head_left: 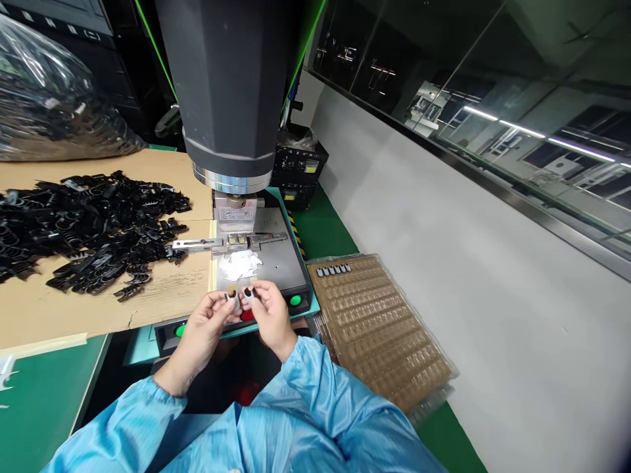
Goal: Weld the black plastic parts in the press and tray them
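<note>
Head view: tray (384, 328) holds few clips (334, 269).

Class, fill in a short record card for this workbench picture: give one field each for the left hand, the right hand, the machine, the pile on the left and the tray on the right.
left hand: left hand pinches a small black part
right hand: right hand pinches another small black part
machine: grey press above a metal plate with white pieces
pile: loose black clips on cardboard
tray: clear tray, a few parts in its top row
</note>
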The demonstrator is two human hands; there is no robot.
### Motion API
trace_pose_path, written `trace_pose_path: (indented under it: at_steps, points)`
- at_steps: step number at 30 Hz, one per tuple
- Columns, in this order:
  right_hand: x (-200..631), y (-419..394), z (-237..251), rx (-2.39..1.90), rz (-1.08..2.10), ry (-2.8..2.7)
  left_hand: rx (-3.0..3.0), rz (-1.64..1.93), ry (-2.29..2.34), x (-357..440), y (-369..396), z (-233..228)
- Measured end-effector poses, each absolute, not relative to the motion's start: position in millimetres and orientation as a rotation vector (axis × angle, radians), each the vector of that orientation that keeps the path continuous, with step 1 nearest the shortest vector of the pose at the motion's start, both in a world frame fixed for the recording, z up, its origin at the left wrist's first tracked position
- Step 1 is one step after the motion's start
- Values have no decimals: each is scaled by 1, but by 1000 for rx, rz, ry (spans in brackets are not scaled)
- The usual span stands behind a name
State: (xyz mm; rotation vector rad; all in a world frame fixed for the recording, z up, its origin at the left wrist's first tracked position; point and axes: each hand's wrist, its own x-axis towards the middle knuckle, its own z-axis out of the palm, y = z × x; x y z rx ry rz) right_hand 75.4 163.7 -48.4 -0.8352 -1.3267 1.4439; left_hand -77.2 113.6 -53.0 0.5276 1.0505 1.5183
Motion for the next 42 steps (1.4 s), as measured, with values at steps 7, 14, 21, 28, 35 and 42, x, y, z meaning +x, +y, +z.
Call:
trace_pose_path:
  at_steps: [7,14,21,28,35,42]
  points:
    - [77,163,-39,-855,1613,-1143,325,1386,835,-82,112,-43]
    - [75,160,-35,-815,1714,-1034,341,1342,782,-81,109,-48]
    - [77,160,-37,-821,1727,-1046,355,1335,780,-80,107,-49]
    - [77,160,-38,-857,1715,-1067,348,1324,792,-81,106,-50]
    - [79,161,-46,-825,1710,-1094,367,1314,818,-77,105,-46]
    - [85,158,-50,-892,1546,-1350,350,1311,836,-77,104,-49]
